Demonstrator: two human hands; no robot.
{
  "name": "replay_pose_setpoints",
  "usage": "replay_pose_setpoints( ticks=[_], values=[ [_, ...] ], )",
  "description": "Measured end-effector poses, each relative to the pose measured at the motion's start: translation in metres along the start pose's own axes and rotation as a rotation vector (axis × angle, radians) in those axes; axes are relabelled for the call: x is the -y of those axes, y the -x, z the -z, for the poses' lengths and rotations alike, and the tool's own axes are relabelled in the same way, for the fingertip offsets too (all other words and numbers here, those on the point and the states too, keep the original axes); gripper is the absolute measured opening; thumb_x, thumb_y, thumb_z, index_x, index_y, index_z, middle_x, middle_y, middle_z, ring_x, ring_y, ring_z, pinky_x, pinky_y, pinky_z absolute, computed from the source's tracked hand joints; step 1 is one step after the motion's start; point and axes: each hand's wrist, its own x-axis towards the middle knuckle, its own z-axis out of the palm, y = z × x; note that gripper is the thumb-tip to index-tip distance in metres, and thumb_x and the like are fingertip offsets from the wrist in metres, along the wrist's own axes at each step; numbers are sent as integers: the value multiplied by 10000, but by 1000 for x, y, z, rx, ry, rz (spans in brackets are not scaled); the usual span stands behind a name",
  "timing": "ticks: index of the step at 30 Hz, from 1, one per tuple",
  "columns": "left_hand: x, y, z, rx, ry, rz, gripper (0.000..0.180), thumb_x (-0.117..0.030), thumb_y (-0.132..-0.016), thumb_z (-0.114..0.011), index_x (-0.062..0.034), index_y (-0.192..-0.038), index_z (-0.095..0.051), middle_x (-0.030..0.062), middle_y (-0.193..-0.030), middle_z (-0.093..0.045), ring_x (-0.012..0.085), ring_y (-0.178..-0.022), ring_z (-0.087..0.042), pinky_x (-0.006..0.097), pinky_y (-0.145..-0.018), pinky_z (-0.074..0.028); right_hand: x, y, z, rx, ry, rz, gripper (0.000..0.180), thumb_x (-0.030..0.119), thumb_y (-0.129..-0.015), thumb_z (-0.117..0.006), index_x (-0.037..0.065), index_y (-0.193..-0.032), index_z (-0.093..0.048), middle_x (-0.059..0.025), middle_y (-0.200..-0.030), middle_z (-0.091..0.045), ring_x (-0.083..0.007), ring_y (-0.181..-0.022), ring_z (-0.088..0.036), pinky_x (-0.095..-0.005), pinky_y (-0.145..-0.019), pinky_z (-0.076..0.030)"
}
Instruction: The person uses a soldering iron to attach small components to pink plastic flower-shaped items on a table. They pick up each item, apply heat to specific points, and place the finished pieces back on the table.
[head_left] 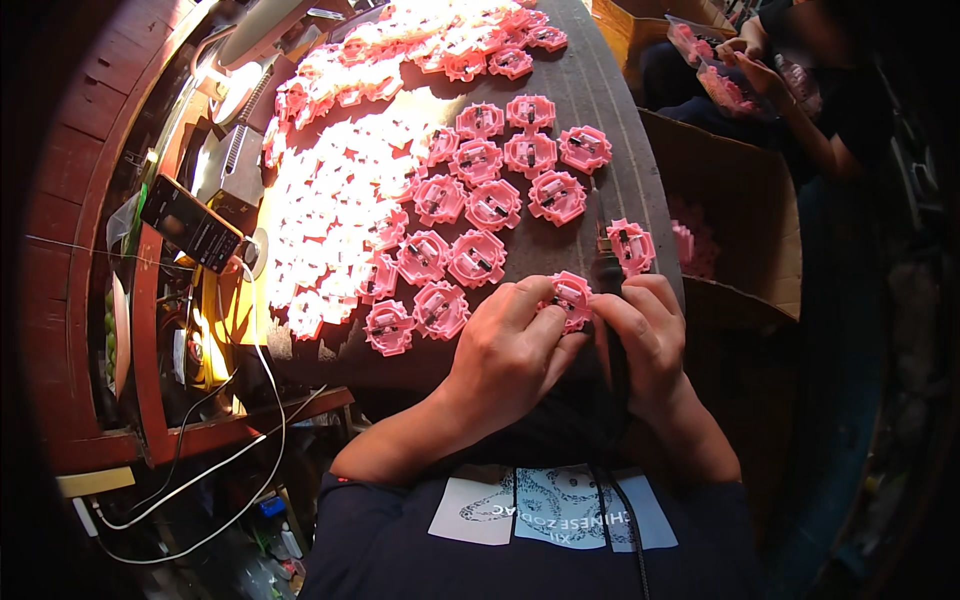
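My left hand (pixel 510 345) pinches a pink plastic part (pixel 571 300) with small black pieces in it, at the near edge of the dark table. Close on its right, my right hand (pixel 650 335) is closed round a slim tool with a dark handle (pixel 608 272). The tool's thin shaft points away from me, and its exact kind is unclear. Just right of the shaft lies another pink part (pixel 631 246). Several matching parts (pixel 476 257) are spread left of and beyond my hands, each with black pieces inside.
More pink parts (pixel 410 45) are heaped at the table's (pixel 625 130) far end; sunlight washes out those at left. A phone (pixel 190 223) with a white cable (pixel 262 360) stands at left. Right is an open cardboard box (pixel 745 225) with pink parts; beyond it, another person's hands (pixel 752 65) handle bagged parts.
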Motion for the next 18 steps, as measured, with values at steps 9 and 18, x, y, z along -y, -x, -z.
replay_pose_setpoints(
  ticks=[9,18],
  values=[
    [-4,8,-7,-75,-8,28,360,27,-835,-769,22,-1191,-717,171,-1127,-618,312,-913,-664,413,-784,-562,9,-3,0,-28,-44,21,447,19,-787,-779,32,-1223,-683,-144,-945,-683,-362,-824,-647,-446,-723,-539],
    [-2,8,-12,-65,284,107,298,47,-861,-772,2,-1155,-747,152,-1074,-637,328,-875,-690,410,-746,-579,8,-1,-3,-59,-220,-56,401,-75,-802,-752,12,-1178,-646,-143,-944,-701,-350,-772,-653,-436,-717,-536]
  ],
)
